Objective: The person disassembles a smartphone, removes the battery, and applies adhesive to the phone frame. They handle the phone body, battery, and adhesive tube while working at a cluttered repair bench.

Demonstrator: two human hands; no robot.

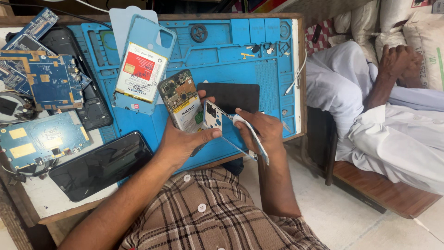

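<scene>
Left hand is gripping an opened smartphone (back off, battery and board showing) plus a small white cover piece pinched under the thumb, just above the blue repair mat on the worktop. Right hand is closed around a white-handled tool, its tip touching that cover piece. A pale blue phone back shell lies on the mat nearby.

Opened phone on the blue mat, held by the left hand — its battery carries a white and yellow label. Above it, a light blue back shell holds a battery with a white label and a red square. Dark blank phone screen lies lower left — black rectangular panel mid-mat. White sacks top right, print unreadable.
</scene>
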